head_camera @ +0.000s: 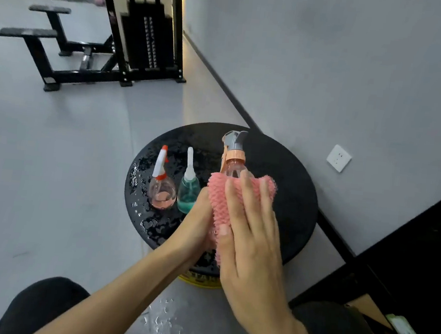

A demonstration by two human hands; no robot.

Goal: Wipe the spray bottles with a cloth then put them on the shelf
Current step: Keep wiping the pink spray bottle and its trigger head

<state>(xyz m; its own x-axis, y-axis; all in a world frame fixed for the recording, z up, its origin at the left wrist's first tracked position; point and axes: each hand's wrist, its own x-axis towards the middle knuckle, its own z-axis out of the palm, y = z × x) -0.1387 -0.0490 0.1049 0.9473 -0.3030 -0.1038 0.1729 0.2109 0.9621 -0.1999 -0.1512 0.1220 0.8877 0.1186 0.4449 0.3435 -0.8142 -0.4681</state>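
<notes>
Currently right hand [250,239] presses flat-fingered on cloth [219,193] wrapped round bottle [234,165] over wet surface [280,178], likely to dry it; left hand [195,218] braces alongside, fingers hidden.

Right hand [251,223] lies with nearly straight fingers on a pink cloth [220,196] – the cloth wraps a spray bottle [234,165] over the round black table [288,178]. Left hand [195,223] touches the cloth; its fingers are hidden. A red bottle [161,192] and a green bottle [188,192] stand on the wet left part.
</notes>
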